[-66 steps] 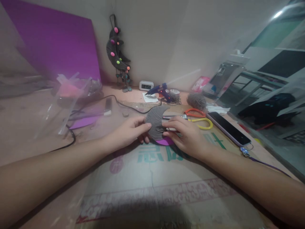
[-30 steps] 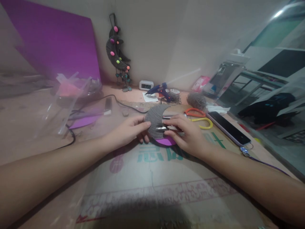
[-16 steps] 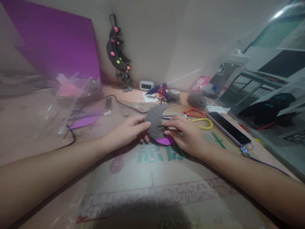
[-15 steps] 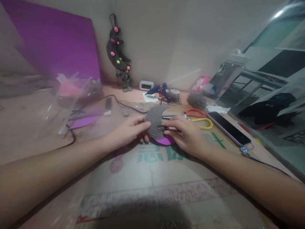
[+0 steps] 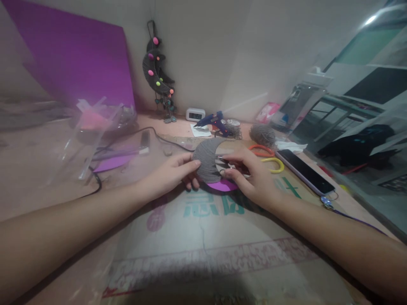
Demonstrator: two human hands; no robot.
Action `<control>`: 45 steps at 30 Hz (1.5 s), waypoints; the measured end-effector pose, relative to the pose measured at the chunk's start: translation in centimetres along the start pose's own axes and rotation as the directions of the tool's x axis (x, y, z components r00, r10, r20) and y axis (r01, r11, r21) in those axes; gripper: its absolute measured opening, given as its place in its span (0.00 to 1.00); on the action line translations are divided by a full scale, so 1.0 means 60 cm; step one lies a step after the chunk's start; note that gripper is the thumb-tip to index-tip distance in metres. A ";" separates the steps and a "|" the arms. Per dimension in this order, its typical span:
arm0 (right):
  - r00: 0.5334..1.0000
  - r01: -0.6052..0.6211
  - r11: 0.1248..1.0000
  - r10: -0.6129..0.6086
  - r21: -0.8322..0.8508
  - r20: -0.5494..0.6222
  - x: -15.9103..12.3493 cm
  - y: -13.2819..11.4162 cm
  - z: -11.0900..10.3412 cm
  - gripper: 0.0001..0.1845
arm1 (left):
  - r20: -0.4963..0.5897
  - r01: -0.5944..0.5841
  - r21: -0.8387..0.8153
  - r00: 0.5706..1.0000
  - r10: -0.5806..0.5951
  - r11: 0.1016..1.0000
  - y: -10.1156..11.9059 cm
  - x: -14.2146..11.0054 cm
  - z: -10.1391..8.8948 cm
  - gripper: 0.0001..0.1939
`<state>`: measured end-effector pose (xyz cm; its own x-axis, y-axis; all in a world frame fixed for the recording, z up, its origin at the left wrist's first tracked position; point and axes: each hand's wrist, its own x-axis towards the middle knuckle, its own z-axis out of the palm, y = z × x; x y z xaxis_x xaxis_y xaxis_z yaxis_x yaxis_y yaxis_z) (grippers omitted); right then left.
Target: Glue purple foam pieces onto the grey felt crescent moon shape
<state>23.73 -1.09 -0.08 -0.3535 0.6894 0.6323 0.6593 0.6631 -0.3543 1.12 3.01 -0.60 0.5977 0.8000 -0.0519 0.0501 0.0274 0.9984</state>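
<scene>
My left hand [image 5: 182, 171] grips the left edge of a crescent moon wrapped in grey yarn [image 5: 206, 161], thumb on top and fingers below. Under its lower edge shows a piece of purple paper [image 5: 222, 185]. At the crescent's inner curve, my right hand [image 5: 249, 171] is closed around a small pointed metal tool [image 5: 220, 158]. Fingers cover most of that tool, so its kind is unclear. Just beyond my right hand lie scissors or pliers with one orange handle [image 5: 261, 150] and one yellow handle [image 5: 280, 164].
A blue glue gun [image 5: 211, 120] rests behind, near a white clock [image 5: 195, 114] and a grey yarn ball [image 5: 263, 134]. A phone [image 5: 305, 171] lies right. Plastic bags [image 5: 95, 127] and purple card [image 5: 79, 63] are left. A decorated moon hanging [image 5: 155, 74] is on the wall.
My right hand has shifted slightly right and up, drawing the pointed tool off the yarn surface toward the inner curve. My left hand stays on the crescent, which has turned a little.
</scene>
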 end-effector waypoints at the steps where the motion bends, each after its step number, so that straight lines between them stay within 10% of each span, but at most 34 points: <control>1: 0.999 -0.042 0.999 0.043 0.015 -0.023 0.001 0.002 0.000 0.10 | -0.007 -0.005 -0.005 1.000 0.005 1.000 0.000 0.000 0.000 0.10; 11: 0.908 -0.387 0.909 0.405 0.155 -0.111 0.016 0.054 0.005 0.15 | -0.223 -0.101 -0.092 0.972 0.078 0.991 0.001 -0.008 0.003 0.12; 45: 0.982 -0.055 0.983 0.085 -0.175 0.167 0.045 0.046 -0.011 0.16 | -0.058 -0.170 0.005 0.984 0.170 0.985 -0.024 0.007 -0.002 0.17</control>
<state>25.06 2.42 1.11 -0.4023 0.7821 0.4759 0.7837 0.5629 -0.2627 1.22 3.36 -2.06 0.5500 0.8265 0.1200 -0.0484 -0.1119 0.9925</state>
